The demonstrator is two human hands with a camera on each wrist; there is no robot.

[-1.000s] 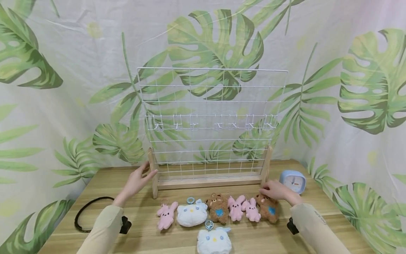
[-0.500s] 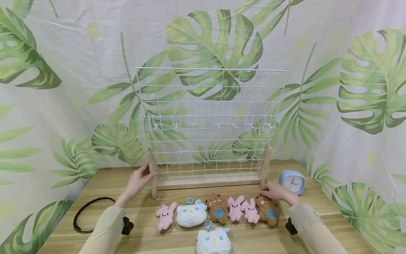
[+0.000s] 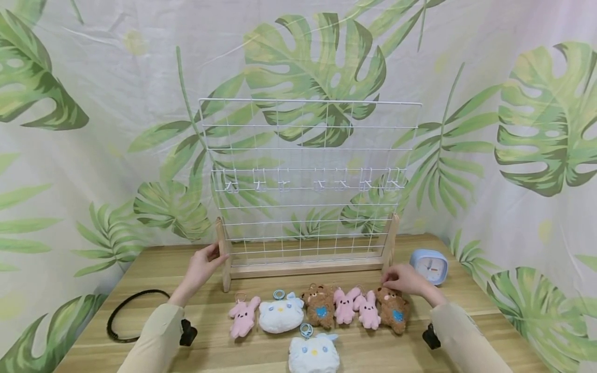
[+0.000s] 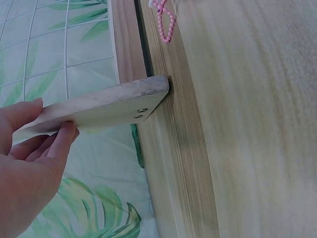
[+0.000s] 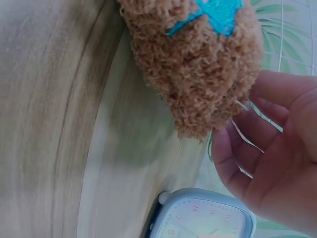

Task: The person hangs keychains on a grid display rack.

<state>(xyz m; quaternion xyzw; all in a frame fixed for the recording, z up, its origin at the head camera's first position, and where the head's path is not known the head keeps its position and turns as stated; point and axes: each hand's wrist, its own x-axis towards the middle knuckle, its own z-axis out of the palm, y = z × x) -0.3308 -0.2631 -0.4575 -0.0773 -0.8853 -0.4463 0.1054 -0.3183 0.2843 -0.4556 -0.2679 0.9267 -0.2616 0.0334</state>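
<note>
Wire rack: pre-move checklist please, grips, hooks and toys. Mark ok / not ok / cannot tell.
1. Wire rack upright on its wooden base: ok.
2. Grip of left hand on wooden post: ok, thumb and fingers on opposite sides.
3. Grip of right hand on brown bear: cannot tell; fingers at its head, contact partly hidden.
4. White hooks free: ok, nothing hanging.
5. Front white plush fully visible: not ok, cut off by head view's lower edge.

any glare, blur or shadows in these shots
Head view: soft, even light, though the rack's thin white mesh fades into the cloth; left wrist view: grain on the table looks soft and pale; right wrist view: soft shadow beside the bear, rather washed-out face on the clock.
</note>
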